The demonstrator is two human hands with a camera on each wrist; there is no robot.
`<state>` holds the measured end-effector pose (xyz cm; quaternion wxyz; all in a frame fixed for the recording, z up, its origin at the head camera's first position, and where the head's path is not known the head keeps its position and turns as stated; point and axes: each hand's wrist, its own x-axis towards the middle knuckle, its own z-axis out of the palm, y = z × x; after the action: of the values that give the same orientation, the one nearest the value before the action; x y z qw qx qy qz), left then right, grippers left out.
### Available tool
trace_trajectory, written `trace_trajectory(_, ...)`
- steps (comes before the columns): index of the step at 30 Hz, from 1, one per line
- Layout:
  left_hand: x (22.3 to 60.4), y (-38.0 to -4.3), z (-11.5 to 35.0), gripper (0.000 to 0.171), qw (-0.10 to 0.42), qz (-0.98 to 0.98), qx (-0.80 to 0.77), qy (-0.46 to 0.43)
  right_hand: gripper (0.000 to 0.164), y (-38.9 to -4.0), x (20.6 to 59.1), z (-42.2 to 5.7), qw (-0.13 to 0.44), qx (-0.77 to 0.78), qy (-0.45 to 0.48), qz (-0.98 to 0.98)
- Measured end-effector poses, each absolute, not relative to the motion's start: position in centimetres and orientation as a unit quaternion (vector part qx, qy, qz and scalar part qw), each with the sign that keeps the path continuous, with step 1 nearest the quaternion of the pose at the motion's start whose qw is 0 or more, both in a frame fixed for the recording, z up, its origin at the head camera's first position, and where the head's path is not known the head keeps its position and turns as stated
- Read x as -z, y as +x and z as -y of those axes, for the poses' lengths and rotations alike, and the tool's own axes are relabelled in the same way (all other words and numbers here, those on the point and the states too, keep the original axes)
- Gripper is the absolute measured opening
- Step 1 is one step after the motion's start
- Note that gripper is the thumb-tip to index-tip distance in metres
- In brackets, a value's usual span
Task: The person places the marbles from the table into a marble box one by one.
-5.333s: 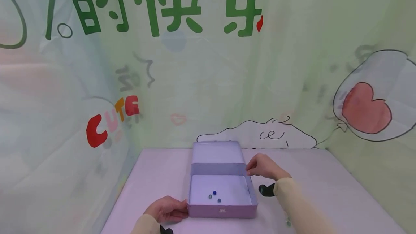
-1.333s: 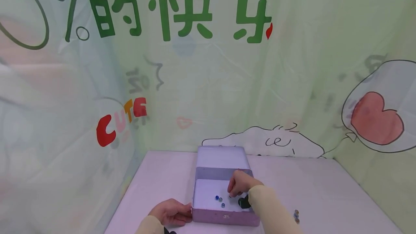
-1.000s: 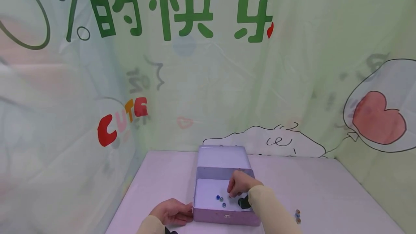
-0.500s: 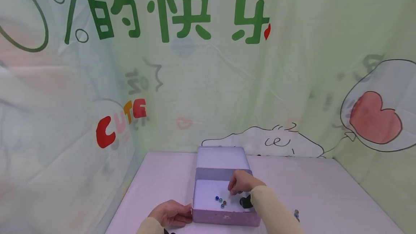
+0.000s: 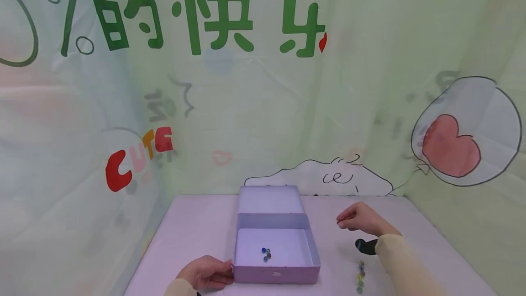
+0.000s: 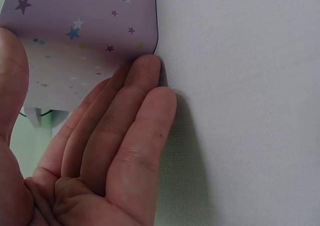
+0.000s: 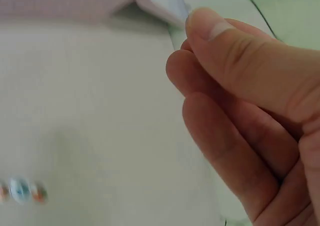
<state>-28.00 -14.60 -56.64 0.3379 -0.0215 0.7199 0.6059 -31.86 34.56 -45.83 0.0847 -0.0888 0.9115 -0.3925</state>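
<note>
A lavender box stands with its lid tipped back. Inside lie several small marbles, among them a dark blue marble and a brown marble. My left hand rests at the box's front left corner; in the left wrist view its straight fingertips touch the star-printed side. To the right of the box, my right hand is above the table, thumb and fingers loosely bent together. No marble shows between its fingertips in the right wrist view.
A row of several marbles lies on the table, right of the box and nearer to me than the right hand. A printed cloth hangs behind the table and along both sides.
Half a second ago my right hand was inside the box; it has moved out to the right. A brown marble has joined the others in the box. My left hand stays at the corner.
</note>
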Motion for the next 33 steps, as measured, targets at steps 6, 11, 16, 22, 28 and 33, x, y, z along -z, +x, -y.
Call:
trace_trajectory(6,56.5,-27.9,14.7,0.036,0.338,-0.720,-0.606,-0.033,0.027,-30.0,46.1,-39.5,0.091,0.388,-0.002,-0.917)
trace_trajectory(11,56.4,-27.6,14.5,0.035,0.340,-0.713,-0.612,-0.034,0.026,-29.9,48.6,-41.1,0.099,0.391,0.020,-0.915)
trace_trajectory(16,56.6,-27.5,14.4,0.036,0.336,-0.717,-0.611,-0.021,0.026,-29.5,51.6,-41.4,0.112,0.396,0.036,-0.911)
trace_trajectory(22,56.3,-27.6,14.4,0.035,0.341,-0.712,-0.613,-0.029,0.019,-29.0,53.8,-41.4,0.130,0.388,0.069,-0.910)
trace_trajectory(28,56.0,-27.8,14.5,0.035,0.341,-0.711,-0.614,-0.035,0.017,-29.7,55.0,-41.3,0.125,0.370,0.067,-0.918)
trace_trajectory(33,56.0,-27.7,14.4,0.036,0.346,-0.707,-0.615,-0.043,0.016,-30.1,55.8,-40.8,0.128,0.331,0.056,-0.933)
